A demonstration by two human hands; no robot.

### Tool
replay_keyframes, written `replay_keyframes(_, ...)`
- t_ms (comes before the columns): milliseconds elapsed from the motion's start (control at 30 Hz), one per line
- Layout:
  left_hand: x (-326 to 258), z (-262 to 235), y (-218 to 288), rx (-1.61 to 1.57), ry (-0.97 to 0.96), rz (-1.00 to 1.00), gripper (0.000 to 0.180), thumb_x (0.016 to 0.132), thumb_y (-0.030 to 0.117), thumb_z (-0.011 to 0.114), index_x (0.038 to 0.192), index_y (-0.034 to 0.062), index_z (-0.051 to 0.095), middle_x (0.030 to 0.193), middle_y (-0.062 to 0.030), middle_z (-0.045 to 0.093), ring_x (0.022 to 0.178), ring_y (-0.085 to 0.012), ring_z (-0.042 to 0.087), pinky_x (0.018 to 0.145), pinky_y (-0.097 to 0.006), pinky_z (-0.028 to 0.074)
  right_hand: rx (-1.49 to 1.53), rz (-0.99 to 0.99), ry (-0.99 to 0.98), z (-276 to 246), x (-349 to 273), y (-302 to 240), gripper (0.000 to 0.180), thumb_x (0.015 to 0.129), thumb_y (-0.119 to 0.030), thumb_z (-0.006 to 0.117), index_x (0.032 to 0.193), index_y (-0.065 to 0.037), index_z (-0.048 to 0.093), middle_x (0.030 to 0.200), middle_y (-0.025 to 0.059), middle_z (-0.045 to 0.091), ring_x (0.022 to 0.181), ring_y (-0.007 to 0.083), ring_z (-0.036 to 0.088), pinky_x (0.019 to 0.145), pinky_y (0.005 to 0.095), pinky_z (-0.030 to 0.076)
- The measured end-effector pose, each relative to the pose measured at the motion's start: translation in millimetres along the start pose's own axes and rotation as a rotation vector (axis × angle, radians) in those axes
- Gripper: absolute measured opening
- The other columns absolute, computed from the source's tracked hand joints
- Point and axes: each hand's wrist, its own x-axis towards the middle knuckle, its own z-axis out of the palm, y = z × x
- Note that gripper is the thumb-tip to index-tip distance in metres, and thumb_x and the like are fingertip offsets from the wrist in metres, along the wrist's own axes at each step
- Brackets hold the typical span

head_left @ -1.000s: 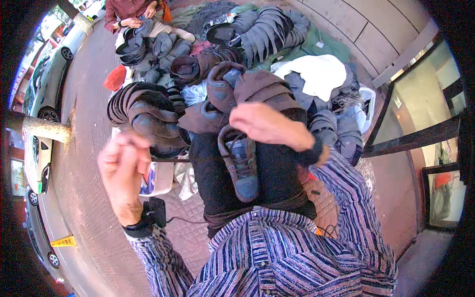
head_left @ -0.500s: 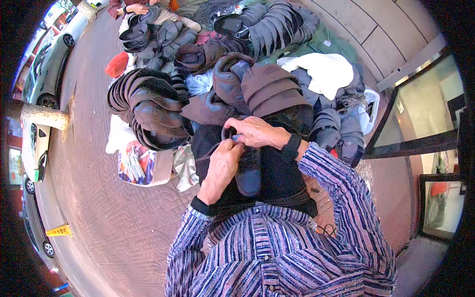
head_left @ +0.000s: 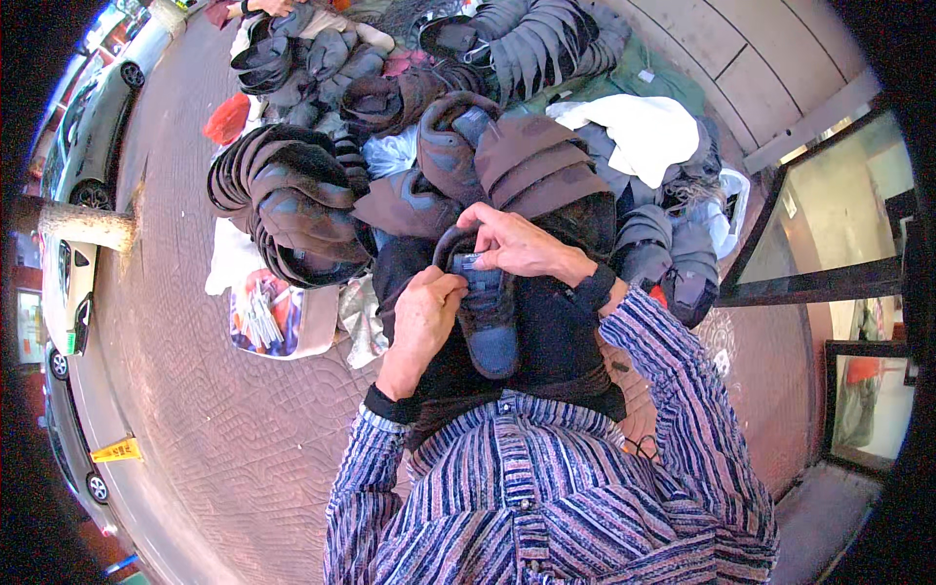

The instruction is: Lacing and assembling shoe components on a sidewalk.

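On my lap lies a dark shoe upper with a bluish toe pointing toward me and its collar facing away. My left hand pinches the left edge of its lacing area between thumb and fingers. From the right, my right hand holds the collar end, its thumb on a light blue patch at the tongue and its fingers curled over the rim. Just beyond my hands sit a stack of brown shoe uppers and a loose brown-and-blue upper.
A large bundle of nested uppers stands to the left, above a printed bag of thin white pieces. White cloth covers part of the pile at right. Another person's hand works at the far left. A glass door borders the right.
My hands have moved slightly apart, the right one up and rightward with its fingers more raised. More of the upper's lacing area and tongue now shows between them.
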Motion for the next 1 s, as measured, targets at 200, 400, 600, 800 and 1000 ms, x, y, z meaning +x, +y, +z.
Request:
replay_keyframes(200,-5.6,10.6,6.9,0.077,0.03,-0.012,0.008,0.074,0.007,0.063,0.081,0.0037,0.065,0.082,-0.0101,0.055,0.084,-0.0293,0.055,0.072,-0.036,0.046,0.006,0.041,-0.014,2.5,1.3,-3.0,0.052,0.069,-0.011,0.069,0.113,-0.004,0.043,0.073,0.0116,0.062,0.069,0.0253,0.062,0.061,0.0362,0.047)
replay_keyframes(400,-1.5,23.5,-2.1,-0.307,0.02,-0.077,0.009,0.071,0.001,0.064,0.079,0.002,0.064,0.086,-0.0108,0.055,0.086,-0.0291,0.054,0.074,-0.035,0.044,-0.066,0.007,0.031,8.0,-3.0,-6.5,0.045,0.071,-0.005,0.066,0.111,-0.004,0.045,0.072,0.009,0.06,0.066,0.0209,0.059,0.06,0.0323,0.045)
replay_keyframes(600,-8.7,35.4,10.7,0.183,0.198,-0.091,0.008,0.072,0.013,0.067,0.08,0.0116,0.069,0.084,-0.0029,0.056,0.08,-0.0229,0.05,0.07,-0.036,0.032,-0.152,0.029,0.129,16.0,-7.8,-6.7,0.041,0.071,-0.007,0.067,0.106,-0.004,0.046,0.072,0.0107,0.059,0.067,0.0244,0.059,0.061,0.0345,0.045)
replay_keyframes(800,-8.0,24.7,10.5,0.335,0.12,0.036,0.026,0.067,0.003,0.061,0.092,0.0099,0.064,0.088,-0.0069,0.057,0.09,-0.0267,0.049,0.076,-0.038,0.036,-0.088,0.04,0.118,15.6,-8.9,-6.0,0.036,0.073,-0.006,0.064,0.104,-0.004,0.046,0.073,0.0124,0.06,0.07,0.0276,0.06,0.062,0.0359,0.045)
replay_keyframes(1000,-1.2,33.5,23.8,-0.03,0.131,-0.14,0.027,0.069,0.002,0.064,0.094,0.0073,0.053,0.085,-0.0111,0.056,0.087,-0.0296,0.048,0.074,-0.038,0.038,-0.149,-0.024,0.156,16.1,-12.0,-4.1,0.037,0.073,-0.005,0.063,0.106,-0.004,0.046,0.074,0.0136,0.061,0.07,0.0312,0.06,0.064,0.0372,0.046)
